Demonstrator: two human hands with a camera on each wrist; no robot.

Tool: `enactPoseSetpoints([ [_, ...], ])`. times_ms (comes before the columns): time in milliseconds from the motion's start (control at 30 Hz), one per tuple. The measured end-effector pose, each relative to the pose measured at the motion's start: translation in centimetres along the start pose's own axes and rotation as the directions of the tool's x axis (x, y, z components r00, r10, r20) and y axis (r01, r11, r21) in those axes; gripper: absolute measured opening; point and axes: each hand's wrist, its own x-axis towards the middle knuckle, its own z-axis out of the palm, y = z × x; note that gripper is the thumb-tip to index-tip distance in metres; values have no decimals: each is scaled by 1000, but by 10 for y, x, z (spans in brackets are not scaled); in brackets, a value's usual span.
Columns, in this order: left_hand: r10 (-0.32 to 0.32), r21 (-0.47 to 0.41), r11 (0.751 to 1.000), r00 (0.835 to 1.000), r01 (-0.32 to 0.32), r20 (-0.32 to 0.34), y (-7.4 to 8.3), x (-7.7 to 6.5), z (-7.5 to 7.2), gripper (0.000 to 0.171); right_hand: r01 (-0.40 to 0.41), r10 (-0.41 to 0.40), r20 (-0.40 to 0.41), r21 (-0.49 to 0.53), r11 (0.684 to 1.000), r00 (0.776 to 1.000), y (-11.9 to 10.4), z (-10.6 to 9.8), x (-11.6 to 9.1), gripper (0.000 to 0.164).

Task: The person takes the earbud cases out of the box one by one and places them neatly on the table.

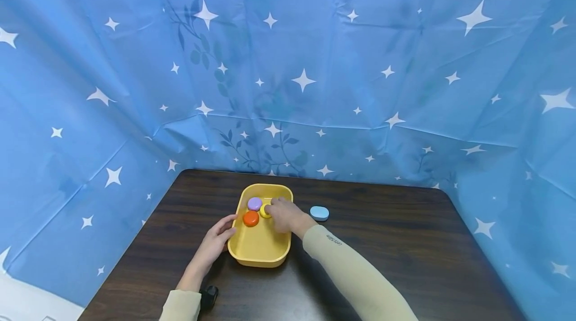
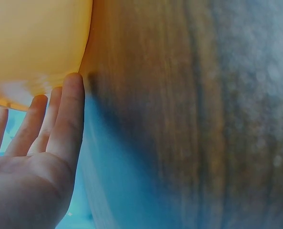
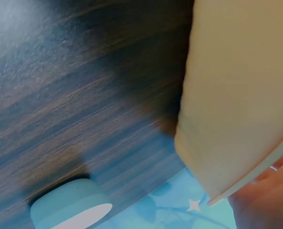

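A yellow rectangular tray [image 1: 261, 248] with rounded corners stands on the dark table. In it lie a purple round piece [image 1: 254, 204], an orange-red round piece [image 1: 251, 218] and a yellow round piece [image 1: 263, 210]. My right hand [image 1: 285, 215] reaches over the tray's right rim and pinches the yellow piece, whose right part the fingers hide. Extended fingers of my left hand [image 2: 41, 143] touch the tray's outer wall on its left side. The right wrist view has the right hand [image 3: 265, 200] mostly cut off behind the tray wall [image 3: 241, 86].
A light-blue oval case [image 1: 319, 213] with a paler top lies on the wood-grain table [image 1: 382, 231], right of the tray. Behind the table hangs a blue curtain [image 1: 342, 96] with white stars. Something black [image 1: 209, 297] sits at the left wrist.
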Motion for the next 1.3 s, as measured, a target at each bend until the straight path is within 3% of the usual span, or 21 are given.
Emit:
enactPoseSetpoints([
  [167,5,9,1000,1000,-5,-1,0,-1,0,43,20,-19,-22,53,998,1000,-5,-1,-2,32],
  [433,4,3,1000,1000,-4,7,-1,-3,2,44,-93,94,-5,63,994,996,-6,2,0,45],
  [700,6,-5,1000,1000,-6,11,0,-2,2,43,-70,71,5,184,980,997,-7,-3,-2,45],
  [967,2,2,1000,1000,-2,7,0,-1,2,43,-49,49,-19,8,999,999,-9,3,-1,42],
  [1300,-1,-2,1000,1000,1,4,2,-2,1,44,31,-29,-50,42,999,998,-9,6,-2,32],
])
